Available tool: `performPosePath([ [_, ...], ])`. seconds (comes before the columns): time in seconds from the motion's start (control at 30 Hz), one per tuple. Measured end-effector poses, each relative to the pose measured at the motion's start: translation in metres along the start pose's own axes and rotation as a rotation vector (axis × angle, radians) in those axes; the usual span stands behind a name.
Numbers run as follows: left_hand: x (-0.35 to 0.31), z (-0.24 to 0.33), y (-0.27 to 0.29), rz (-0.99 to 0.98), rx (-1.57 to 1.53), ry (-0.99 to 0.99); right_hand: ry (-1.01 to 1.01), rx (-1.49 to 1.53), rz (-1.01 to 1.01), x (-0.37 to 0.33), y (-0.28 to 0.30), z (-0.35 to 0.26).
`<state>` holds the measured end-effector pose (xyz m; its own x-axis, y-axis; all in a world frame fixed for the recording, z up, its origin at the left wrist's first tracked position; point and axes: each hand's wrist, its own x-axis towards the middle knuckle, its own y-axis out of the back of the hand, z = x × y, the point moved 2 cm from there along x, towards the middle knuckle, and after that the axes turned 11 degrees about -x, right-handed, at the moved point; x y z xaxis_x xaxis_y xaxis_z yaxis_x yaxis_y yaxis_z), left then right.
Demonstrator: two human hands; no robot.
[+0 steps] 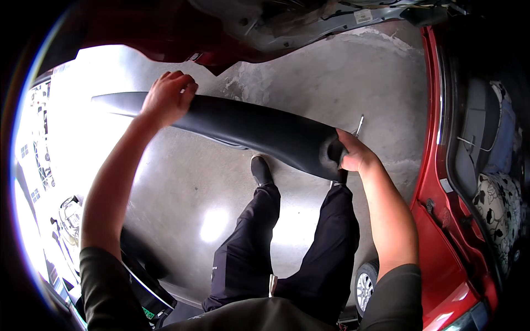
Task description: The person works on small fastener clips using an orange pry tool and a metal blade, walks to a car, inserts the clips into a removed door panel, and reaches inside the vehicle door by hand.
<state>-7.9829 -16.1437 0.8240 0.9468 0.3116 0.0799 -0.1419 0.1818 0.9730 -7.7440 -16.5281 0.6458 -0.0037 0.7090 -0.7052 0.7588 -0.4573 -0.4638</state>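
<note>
A long black car trim panel (259,124), apparently a door panel seen along its edge, is held across in front of my legs above the floor. Toward its left part, my left hand (170,98) has its fingers curled over the panel. My right hand (358,152) is closed around the right end, beside a dark hollow in the panel. The fingers underneath are partly hidden there. The panel tilts slightly, its right end nearer to me, and its underside is mostly out of sight.
An opened red car door (221,47) with bare metal inside stands at the far side. To my right is the red car body (433,110), with a patterned seat cover (499,201) inside. A thin metal rod (360,126) shows beyond the panel. A wheel (365,287) is at lower right.
</note>
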Motion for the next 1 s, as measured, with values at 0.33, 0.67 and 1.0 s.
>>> performPosePath([
  [0.33,0.015,0.032,-0.040,0.438,-0.219,0.186,0.527,-1.491,0.751,0.053,0.081,-0.147],
  [0.67,0.016,0.050,-0.055,0.560,-0.348,0.244,0.991,-1.529,0.940,0.109,0.094,-0.244],
  [1.0,0.011,0.058,-0.087,0.761,-0.365,0.223,1.269,-1.564,0.987,0.124,0.112,-0.232],
])
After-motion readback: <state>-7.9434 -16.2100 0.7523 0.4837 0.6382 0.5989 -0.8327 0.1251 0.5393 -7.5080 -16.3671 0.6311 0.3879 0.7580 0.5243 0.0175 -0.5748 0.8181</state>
